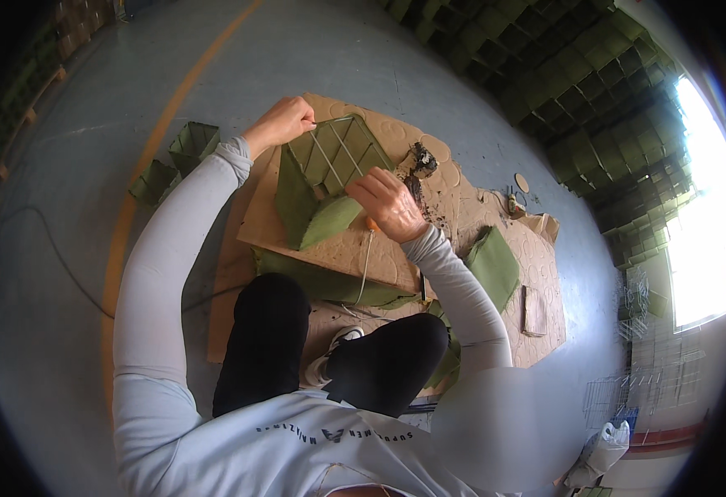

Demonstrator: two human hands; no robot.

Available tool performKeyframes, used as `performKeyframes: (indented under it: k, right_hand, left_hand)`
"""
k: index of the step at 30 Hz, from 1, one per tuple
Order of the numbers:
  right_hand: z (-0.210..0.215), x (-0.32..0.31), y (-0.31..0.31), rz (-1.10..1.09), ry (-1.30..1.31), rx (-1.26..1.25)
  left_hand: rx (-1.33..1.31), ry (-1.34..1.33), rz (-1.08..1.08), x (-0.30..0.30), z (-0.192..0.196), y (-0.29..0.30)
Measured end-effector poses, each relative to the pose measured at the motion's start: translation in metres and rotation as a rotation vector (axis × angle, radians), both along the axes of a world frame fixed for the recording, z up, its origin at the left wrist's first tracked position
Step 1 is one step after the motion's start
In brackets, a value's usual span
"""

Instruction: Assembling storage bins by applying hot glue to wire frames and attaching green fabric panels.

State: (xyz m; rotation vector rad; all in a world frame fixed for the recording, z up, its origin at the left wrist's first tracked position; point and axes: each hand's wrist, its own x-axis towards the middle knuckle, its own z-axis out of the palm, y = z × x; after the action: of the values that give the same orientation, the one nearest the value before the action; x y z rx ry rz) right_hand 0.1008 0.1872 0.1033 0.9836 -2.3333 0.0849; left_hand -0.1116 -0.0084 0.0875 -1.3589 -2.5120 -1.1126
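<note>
In front of me, a green fabric-covered wire basket stands tilted on cardboard, its wire grid showing inside. Two pale rods run across its opening. My left hand is closed at the basket's far left corner, fingers pinched on the rim by the end of one rod. My right hand is closed over the basket's near right side. An orange-ended piece with a white cord shows just under that palm; what the fingers hold is hidden.
Cardboard sheets cover the floor here. Green fabric pieces lie at right, and a dark clump with crumbs sits beyond my right hand. Two green baskets stand at left. Stacked green baskets line the far right. A dark cable crosses the floor.
</note>
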Motion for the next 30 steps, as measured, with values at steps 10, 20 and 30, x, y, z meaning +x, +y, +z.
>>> performKeyframes:
  k: [10,20,30]
  right_hand:
    - [0.005,0.024,0.023,-0.108,0.041,-0.217]
    - [0.009,0.007,0.017,-0.062,-0.202,-0.152]
    - [-0.014,0.020,0.001,-0.128,-0.069,-0.355]
  left_hand:
    - [0.244,0.378,0.030,0.137,0.022,-0.005]
    - [0.110,0.474,0.087,0.175,-0.014,0.008]
    - [0.263,0.402,0.127,0.184,-0.009,-0.003]
